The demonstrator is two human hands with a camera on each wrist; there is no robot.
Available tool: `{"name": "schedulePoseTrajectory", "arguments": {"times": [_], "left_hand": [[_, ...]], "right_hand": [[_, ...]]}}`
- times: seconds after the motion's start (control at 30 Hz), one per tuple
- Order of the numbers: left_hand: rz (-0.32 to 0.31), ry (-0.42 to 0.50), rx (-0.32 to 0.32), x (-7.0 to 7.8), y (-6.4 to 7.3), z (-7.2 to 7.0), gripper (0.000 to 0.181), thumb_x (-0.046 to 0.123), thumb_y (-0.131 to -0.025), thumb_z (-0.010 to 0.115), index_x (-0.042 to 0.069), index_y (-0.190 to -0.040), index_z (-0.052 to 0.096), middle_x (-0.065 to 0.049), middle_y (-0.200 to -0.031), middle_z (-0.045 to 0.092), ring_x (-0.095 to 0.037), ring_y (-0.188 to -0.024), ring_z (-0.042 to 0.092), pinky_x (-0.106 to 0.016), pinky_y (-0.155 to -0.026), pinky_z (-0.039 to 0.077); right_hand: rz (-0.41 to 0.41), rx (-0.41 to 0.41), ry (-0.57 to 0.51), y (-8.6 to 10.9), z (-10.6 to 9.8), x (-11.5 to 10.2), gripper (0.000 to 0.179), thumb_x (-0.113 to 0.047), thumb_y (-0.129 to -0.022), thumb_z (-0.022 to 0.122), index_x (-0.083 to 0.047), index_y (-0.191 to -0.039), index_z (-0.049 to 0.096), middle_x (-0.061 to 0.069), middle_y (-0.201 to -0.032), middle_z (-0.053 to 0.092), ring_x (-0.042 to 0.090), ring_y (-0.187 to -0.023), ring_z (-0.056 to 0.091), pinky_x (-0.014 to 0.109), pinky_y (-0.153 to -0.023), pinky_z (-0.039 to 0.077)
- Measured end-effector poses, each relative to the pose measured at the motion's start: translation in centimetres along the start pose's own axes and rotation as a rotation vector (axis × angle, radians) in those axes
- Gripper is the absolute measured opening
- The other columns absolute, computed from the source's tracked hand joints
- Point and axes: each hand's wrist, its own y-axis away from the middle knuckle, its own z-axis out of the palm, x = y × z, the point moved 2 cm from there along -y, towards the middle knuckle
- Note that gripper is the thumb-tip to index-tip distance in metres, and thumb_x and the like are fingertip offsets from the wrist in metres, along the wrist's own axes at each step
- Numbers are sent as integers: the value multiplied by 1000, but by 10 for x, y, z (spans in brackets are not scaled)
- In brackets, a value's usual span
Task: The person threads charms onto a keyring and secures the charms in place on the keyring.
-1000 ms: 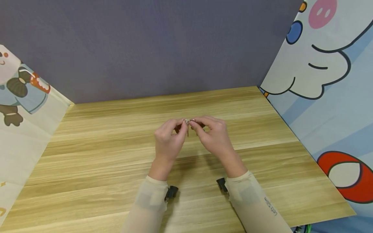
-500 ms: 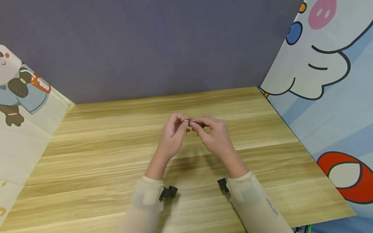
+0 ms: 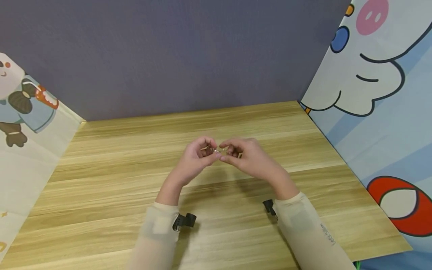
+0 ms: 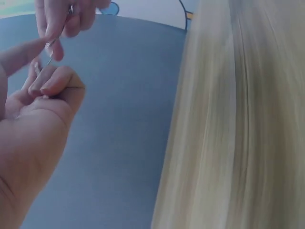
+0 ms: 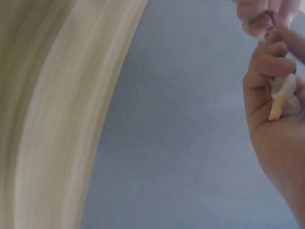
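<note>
Both hands meet over the wooden table, fingertips close together. My left hand [image 3: 192,159] pinches a small shiny metal ring [image 5: 269,20] between thumb and forefinger. My right hand [image 3: 253,157] holds a small white and peach figurine charm [image 5: 282,93] under its curled fingers. Its thumb and forefinger reach to the metal piece [image 3: 223,150] between the hands. In the left wrist view a thin metal strip [image 4: 50,60] shows between the two hands' fingers. Fingers hide most of the small parts.
The wood-grain table [image 3: 118,180] runs back to a grey-blue panel [image 3: 189,56]. Printed cartoon panels stand at the left [image 3: 37,112] and right [image 3: 371,131]. Black wrist cameras stick out from both sleeves [image 3: 158,225].
Both hands have come slightly nearer the body and their wrists have spread apart. The left hand has turned, and the fingertips have shifted on the small metal parts.
</note>
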Motion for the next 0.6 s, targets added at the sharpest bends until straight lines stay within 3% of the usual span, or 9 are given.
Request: {"name": "schedulePoseTrajectory", "arguments": {"times": [0.13,0.27,0.47,0.6], "left_hand": [[26,-215,-40,2,1,-4,19,0,-98,70,2,-116,63,-11,-102,67,-15,-84,63,-24,-71,53],[89,-424,-1,4,2,-7,16,-2,-97,70,1,-113,68,-10,-92,70,-16,-81,62,-24,-70,54],[206,-678,39,5,6,-12,21,4,-99,73,0,-119,73,-8,-94,71,-13,-77,58,-23,-68,52],[193,-763,12,3,7,-17,27,9,-101,73,3,-127,72,-5,-91,68,-13,-75,53,-27,-68,50]], "right_hand": [[-29,-145,70,1,-6,2,29,-11,-93,82,-4,-120,77,-1,-86,74,8,-79,66,29,-70,59],[-52,-235,176,1,-9,3,24,-5,-93,78,-2,-117,77,2,-94,79,9,-85,72,33,-77,64],[-78,-269,278,-1,-12,13,13,-11,-100,72,-7,-110,78,2,-94,78,3,-72,61,25,-68,55],[-103,-265,281,-2,-14,18,16,-17,-106,66,-9,-112,78,0,-86,74,2,-63,54,25,-63,53]]}}
